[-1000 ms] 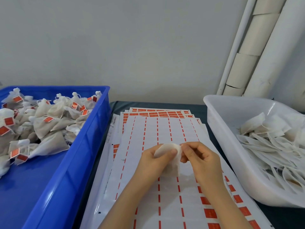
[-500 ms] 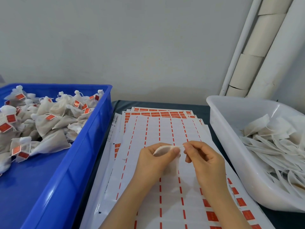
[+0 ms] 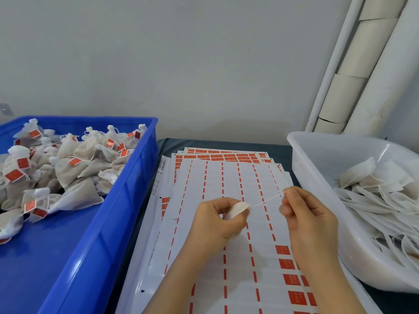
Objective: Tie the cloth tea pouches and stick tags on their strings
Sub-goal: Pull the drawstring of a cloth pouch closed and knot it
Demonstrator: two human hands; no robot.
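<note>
Left of the sticker sheets (image 3: 215, 177), the blue crate (image 3: 127, 200) held a heap of tied, red-tagged pouches (image 3: 74, 164). Right of the sheets, the white tub (image 3: 317, 189) held many flat, limp untied pouches (image 3: 374, 200), so we judged plenty remained. Above the sheets our left hand (image 3: 215, 223) clenched a soft, gauzy pouch (image 3: 238, 208) while our right hand (image 3: 308, 220) pinched its thin string (image 3: 268, 199), drawn taut. It was not yet tagged.
</note>
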